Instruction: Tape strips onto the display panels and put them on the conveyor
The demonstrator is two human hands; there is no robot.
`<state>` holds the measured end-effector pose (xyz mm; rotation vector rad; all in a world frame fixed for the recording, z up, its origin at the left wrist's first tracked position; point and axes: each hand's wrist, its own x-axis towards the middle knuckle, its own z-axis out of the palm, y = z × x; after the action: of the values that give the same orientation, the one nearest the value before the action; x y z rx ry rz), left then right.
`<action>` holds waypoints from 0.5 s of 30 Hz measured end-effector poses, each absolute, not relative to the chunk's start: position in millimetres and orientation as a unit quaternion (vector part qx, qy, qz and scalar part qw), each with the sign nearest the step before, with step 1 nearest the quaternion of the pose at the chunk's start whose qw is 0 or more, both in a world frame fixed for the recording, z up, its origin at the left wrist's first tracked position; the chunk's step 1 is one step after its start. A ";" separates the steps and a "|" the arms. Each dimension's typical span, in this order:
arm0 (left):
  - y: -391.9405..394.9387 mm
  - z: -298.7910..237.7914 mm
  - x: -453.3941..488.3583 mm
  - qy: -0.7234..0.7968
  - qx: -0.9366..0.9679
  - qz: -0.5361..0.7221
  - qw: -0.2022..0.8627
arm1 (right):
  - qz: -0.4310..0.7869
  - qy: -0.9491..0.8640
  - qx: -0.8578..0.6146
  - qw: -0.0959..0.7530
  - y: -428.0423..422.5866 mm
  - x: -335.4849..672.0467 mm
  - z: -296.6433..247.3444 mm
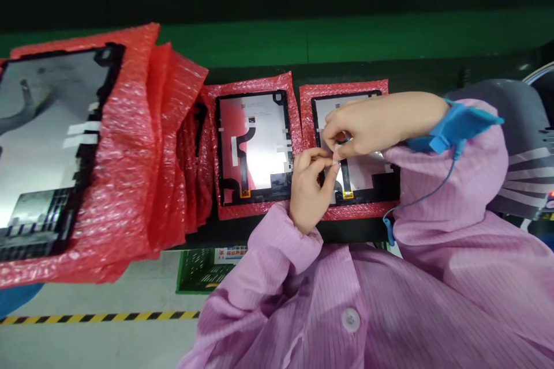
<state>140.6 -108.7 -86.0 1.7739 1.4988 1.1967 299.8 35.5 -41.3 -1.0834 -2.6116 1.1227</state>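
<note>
The panel [366,176] lies on red bubble wrap [359,209] on the table [341,234], beside a matching panel [264,153]. My left fingers [315,153] and right fingers [334,127] meet over it — whether pinching anything, I cannot tell. A careless tug there could crease the black ribbon [345,174] just beneath — I'd judge.

Left: stack of bubble-wrap sheets [125,196], display panel [43,161] on top. Centre, on workbench [346,233]: second display panel [264,153] on single sheet [295,109]. Right, beside it: third display panel [363,176], likewise, beneath both hands [308,190]. Crate [193,271]: below workbench, near side.
</note>
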 end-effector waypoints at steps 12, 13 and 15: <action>-104.8 -94.8 149.8 0.566 0.583 0.478 0.333 | 0.431 -0.774 -0.431 0.170 -17.8 304.3 -23.3; -105.9 -95.6 150.0 0.568 0.585 0.475 0.332 | 0.435 -0.765 -0.434 0.190 -19.0 305.1 -25.2; -110.7 -97.7 150.1 0.581 0.581 0.478 0.311 | 0.434 -0.741 -0.454 0.239 -18.2 308.7 -28.1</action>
<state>150.1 -110.7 -97.7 1.5345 1.5331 1.2626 308.7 -18.2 -28.1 -1.2442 -2.0283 1.1883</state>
